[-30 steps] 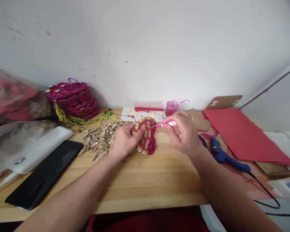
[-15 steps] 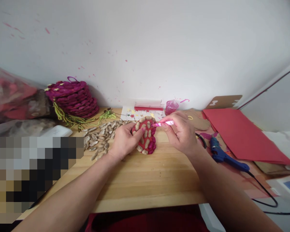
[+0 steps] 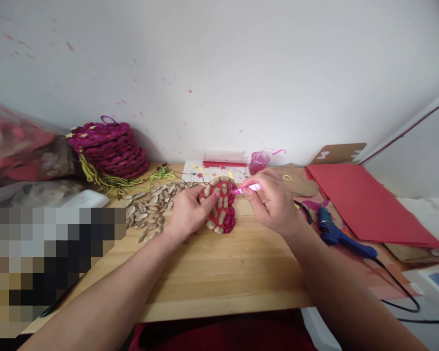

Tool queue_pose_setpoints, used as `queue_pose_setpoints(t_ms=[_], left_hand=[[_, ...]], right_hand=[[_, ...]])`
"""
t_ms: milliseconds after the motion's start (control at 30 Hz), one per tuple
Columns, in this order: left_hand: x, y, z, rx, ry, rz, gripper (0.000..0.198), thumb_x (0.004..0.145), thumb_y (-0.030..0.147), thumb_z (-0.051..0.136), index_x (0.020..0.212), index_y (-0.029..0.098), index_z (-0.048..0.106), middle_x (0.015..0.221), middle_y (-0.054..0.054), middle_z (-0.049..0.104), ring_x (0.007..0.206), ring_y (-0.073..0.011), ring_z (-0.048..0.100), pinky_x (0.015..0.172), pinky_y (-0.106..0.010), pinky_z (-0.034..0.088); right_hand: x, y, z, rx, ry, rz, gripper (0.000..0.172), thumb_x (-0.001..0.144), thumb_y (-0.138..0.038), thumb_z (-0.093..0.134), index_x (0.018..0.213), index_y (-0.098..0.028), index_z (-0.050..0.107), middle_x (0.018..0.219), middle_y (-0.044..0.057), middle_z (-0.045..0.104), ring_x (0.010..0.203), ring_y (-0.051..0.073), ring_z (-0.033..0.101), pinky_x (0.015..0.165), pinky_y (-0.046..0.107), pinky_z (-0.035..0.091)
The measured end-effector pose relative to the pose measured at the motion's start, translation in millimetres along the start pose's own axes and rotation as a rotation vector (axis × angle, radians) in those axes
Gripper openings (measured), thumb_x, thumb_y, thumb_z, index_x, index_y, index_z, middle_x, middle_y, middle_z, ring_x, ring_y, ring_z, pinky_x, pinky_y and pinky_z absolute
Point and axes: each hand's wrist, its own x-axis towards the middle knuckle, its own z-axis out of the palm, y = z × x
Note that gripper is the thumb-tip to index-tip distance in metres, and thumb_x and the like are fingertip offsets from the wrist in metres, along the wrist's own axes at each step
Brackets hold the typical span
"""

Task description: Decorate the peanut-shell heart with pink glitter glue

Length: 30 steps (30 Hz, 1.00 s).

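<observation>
Gripping the red peanut-covered piece (image 3: 225, 207) in the left hand (image 3: 189, 210), pinching the pink-and-white brush (image 3: 255, 187) in the right hand (image 3: 276, 202), brought slightly nearer the piece than before.

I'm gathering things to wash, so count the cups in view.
1: the pink cup at the back of the table, near the wall, just beyond the right hand. Others could be hidden in the blurred lower-left area.
</observation>
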Motion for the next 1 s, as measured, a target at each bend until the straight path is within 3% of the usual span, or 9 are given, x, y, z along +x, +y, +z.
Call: queue_pose_setpoints(t_ms=[533, 833, 1000], left_hand=[[3.6, -0.8, 0.1, -0.168, -0.031, -0.122, 0.043, 0.080, 0.060, 0.077, 0.079, 0.017, 0.076, 0.069, -0.006, 0.075, 0.059, -0.0194, 0.063, 0.054, -0.028, 0.049], [4.3, -4.4, 1.5, -0.209, -0.047, -0.119, 0.044, 0.080, 0.062, 0.078, 0.078, 0.018, 0.075, 0.069, -0.006, 0.076, 0.058, -0.0197, 0.065, 0.054, -0.028, 0.049], [3.5, -6.0, 1.0, -0.134, -0.033, -0.092, 0.043, 0.081, 0.060, 0.077, 0.072, 0.019, 0.072, 0.062, -0.003, 0.071, 0.053, -0.0170, 0.059, 0.050, -0.026, 0.045]], right_hand=[[-0.6, -0.1, 0.3, 0.009, 0.005, 0.014, 0.010, 0.102, -0.023, 0.061, 0.095, -0.024, 0.068, 0.088, 0.003, 0.077, 0.089, 0.023, 0.068, 0.081, 0.040, 0.049], [-0.6, -0.3, -0.9, 0.016, 0.070, 0.008, 0.008, 0.102, -0.023, 0.060, 0.098, -0.025, 0.067, 0.089, 0.004, 0.076, 0.090, 0.024, 0.068, 0.083, 0.041, 0.050], [-0.8, -0.1, 0.9, 0.016, 0.025, 0.004, 0.008, 0.101, -0.021, 0.061, 0.097, -0.024, 0.067, 0.088, 0.003, 0.076, 0.089, 0.023, 0.068, 0.081, 0.039, 0.050]])
